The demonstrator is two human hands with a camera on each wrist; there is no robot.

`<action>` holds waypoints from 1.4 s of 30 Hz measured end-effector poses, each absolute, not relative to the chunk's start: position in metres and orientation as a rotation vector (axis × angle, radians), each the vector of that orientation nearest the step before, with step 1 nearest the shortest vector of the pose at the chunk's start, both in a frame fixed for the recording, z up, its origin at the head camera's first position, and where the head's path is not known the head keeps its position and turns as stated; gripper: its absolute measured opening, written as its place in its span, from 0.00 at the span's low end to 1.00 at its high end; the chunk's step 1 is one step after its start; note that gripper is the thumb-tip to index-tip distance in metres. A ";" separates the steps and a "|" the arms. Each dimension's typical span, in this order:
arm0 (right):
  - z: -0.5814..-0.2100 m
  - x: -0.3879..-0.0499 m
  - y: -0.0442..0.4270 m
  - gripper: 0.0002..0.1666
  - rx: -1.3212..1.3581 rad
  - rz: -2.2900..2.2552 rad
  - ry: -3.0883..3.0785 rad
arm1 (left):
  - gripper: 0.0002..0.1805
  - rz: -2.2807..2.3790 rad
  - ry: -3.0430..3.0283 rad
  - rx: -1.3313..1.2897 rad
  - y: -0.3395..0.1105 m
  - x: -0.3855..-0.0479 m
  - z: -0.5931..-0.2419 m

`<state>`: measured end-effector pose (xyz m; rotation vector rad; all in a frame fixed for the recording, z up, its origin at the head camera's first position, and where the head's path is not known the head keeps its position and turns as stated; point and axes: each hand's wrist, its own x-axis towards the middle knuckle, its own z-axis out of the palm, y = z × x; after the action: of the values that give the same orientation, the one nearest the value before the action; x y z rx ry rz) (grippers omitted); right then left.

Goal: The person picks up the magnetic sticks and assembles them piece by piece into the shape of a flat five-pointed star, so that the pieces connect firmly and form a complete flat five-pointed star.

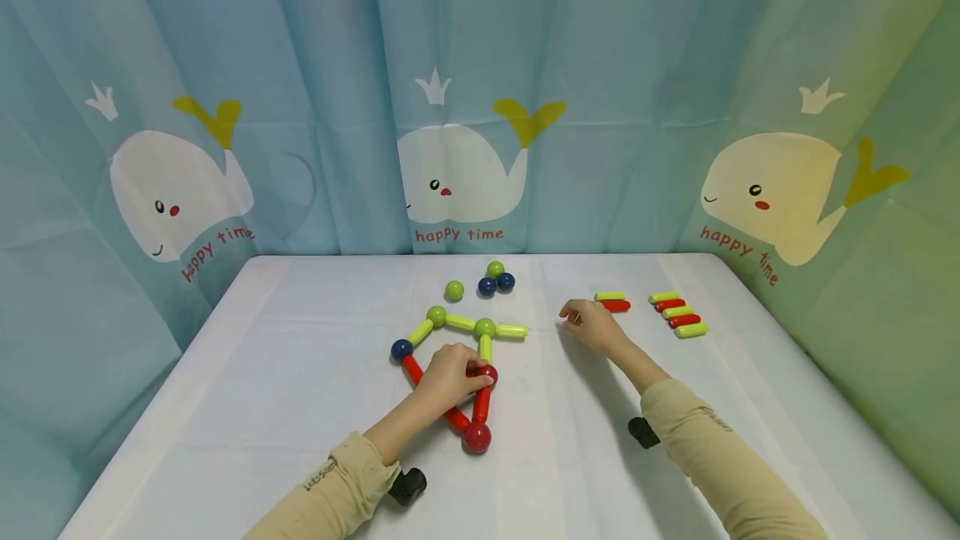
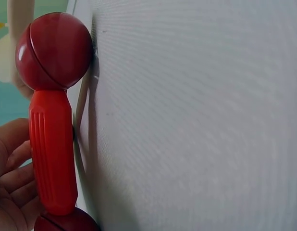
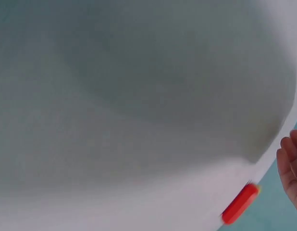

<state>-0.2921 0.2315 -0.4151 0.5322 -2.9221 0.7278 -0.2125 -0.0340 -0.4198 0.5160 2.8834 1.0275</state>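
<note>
A closed shape of ball-and-stick pieces lies on the table. Its corners are a blue ball (image 1: 402, 350), two green balls (image 1: 437, 317) and two red balls (image 1: 477, 437), joined by yellow-green sticks (image 1: 460, 322) and red sticks (image 1: 482, 405). One more yellow-green stick (image 1: 512, 331) juts right from a green ball. My left hand (image 1: 446, 377) pinches the upper red ball (image 1: 489, 373); in the left wrist view its fingers (image 2: 14, 180) show behind a red stick (image 2: 52, 154). Over the table to the right, my right hand (image 1: 594, 327) hovers with loosely bent fingers, no piece visible in it.
Loose green balls (image 1: 454, 290) and blue balls (image 1: 487, 287) lie behind the shape. Past the right hand are a yellow-green stick (image 1: 611, 296) and a red stick (image 1: 617, 306). Several more sticks (image 1: 678, 312) lie in a column farther right. A whale-print curtain (image 1: 465, 173) borders the table.
</note>
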 end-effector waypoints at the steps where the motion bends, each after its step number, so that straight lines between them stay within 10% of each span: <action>1: -0.415 -0.292 0.236 0.06 0.508 0.731 -2.922 | 0.10 1.028 2.883 0.512 -0.034 -0.212 -0.420; 42: -0.414 -0.298 0.298 0.09 0.286 0.267 -3.001 | 0.09 1.052 2.874 0.504 -0.034 -0.212 -0.420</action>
<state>-0.2979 0.2981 -0.4138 0.2864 -3.0010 0.2667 -0.2118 -0.0339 -0.4198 0.5044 2.8740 1.0524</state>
